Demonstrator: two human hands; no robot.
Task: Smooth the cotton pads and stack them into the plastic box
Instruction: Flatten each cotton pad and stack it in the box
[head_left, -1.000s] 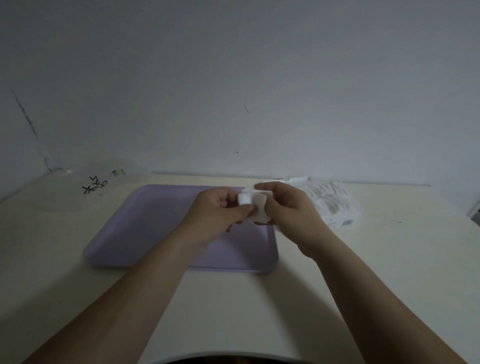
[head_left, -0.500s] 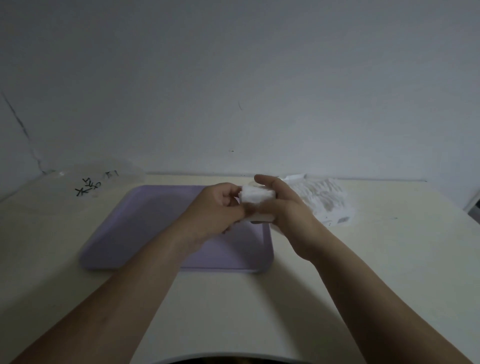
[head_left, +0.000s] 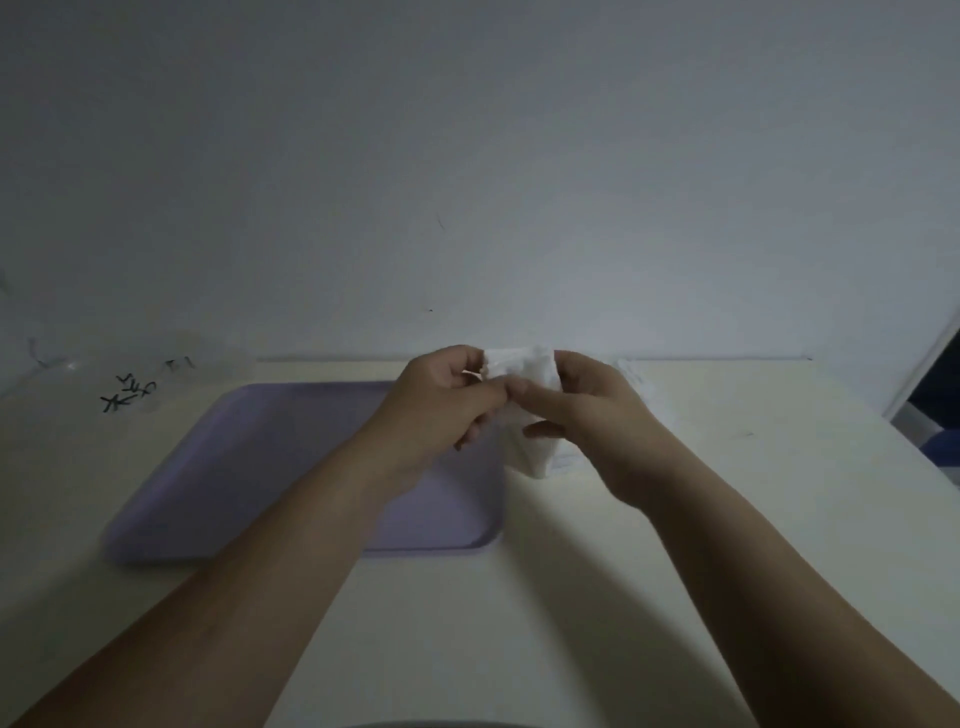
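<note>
Since 1 s ago you've lifted both hands a bit and worked the cotton pad (head_left: 519, 364) apart. It was a small white square pinched btwn your thumbs. Now it shows wider at the top, w/ a longer flap hanging below your right hand (head_left: 597, 415).

Your left hand (head_left: 447, 410) has thumb and curled fingers pinching the pad's left edge. The right hand pinches the right side, one finger stretched toward the left thumb and the others curled round the flap. Both hold the pad in the air, over the far right corner of the purple tray (head_left: 291, 457), not touching it. The view is dim and blurred there, so I can't tell if it's one pad or a few stuck together.

The pile of pads (head_left: 636, 374), far right on the table (head_left: 519, 623), is now mostly hidden behind your right hand.

For the task, you're prob. in the smoothing step, and nothing shows as stacked yet. The plastic box (head_left: 130, 395) is likely the clear thing w/ black marks at far left, well apart from the hands. Once the pad's flat you've got a reach left across the tray.
</note>
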